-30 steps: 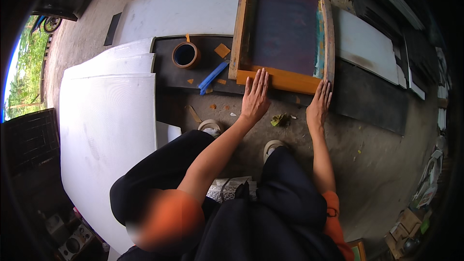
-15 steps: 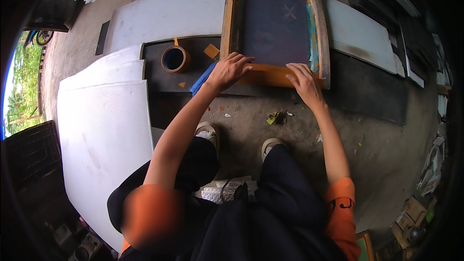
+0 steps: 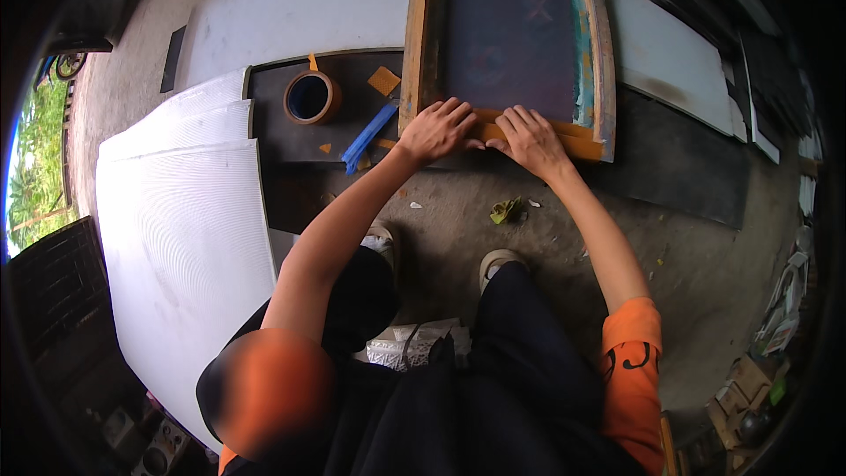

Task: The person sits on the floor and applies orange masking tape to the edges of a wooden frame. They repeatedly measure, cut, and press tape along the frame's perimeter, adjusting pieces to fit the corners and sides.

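Observation:
A wooden screen-printing frame [image 3: 603,62] with dark purplish mesh [image 3: 507,44] lies ahead of me. Brownish-orange tape [image 3: 583,145] covers its near rail. My left hand [image 3: 438,132] curls its fingers over the left part of that rail, its thumb pointing inward. Close beside it, my right hand [image 3: 530,139] bends over the middle of the rail, and the two thumbs nearly meet. Both hands are closed on the taped edge; what lies under the fingers is hidden. Left of the frame are a brown tape roll [image 3: 334,104], a tape piece [image 3: 384,81] and a blue strip [image 3: 370,137].
Dark boards [image 3: 679,154] and white panels [image 3: 300,22] lie under and beside the frame. White corrugated sheets [image 3: 181,229] are stacked at my left. A crumpled leaf [image 3: 506,210] and scraps litter the concrete floor. Cartons and clutter [image 3: 736,397] stand at the lower right.
My right hand has moved left along the near rail, close to my left hand. My left hand has shifted slightly right, its fingers now more curled over the edge. The view has shifted a little.

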A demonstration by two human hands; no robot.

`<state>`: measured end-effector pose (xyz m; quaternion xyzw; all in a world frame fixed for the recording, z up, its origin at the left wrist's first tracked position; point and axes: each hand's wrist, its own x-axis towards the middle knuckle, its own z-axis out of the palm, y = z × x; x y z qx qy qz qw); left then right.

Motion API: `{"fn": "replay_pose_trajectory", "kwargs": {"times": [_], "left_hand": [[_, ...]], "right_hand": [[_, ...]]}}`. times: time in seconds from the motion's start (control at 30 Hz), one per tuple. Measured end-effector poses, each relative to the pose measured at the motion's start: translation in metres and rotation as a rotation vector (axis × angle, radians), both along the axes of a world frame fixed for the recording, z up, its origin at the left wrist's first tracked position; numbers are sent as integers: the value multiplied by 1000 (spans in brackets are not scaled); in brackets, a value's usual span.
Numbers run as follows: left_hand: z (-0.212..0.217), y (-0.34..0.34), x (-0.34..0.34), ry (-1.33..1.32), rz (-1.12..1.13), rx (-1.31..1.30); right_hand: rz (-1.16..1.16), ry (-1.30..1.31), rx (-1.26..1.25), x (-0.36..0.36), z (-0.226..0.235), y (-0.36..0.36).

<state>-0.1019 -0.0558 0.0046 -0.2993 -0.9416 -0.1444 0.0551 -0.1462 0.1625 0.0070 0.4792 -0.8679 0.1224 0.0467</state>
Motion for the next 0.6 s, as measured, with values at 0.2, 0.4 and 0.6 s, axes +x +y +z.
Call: {"fn": "replay_pose_trajectory", "kwargs": {"times": [0.2, 0.4, 0.6], "left_hand": [[-7, 1, 3, 38, -4, -41], [-14, -3, 4, 111, -13, -93], [-14, -10, 8, 195, -1, -209]], "right_hand": [[32, 112, 14, 1, -14, 5], [47, 203, 51, 0, -19, 10], [57, 289, 101, -6, -19, 38]]}}
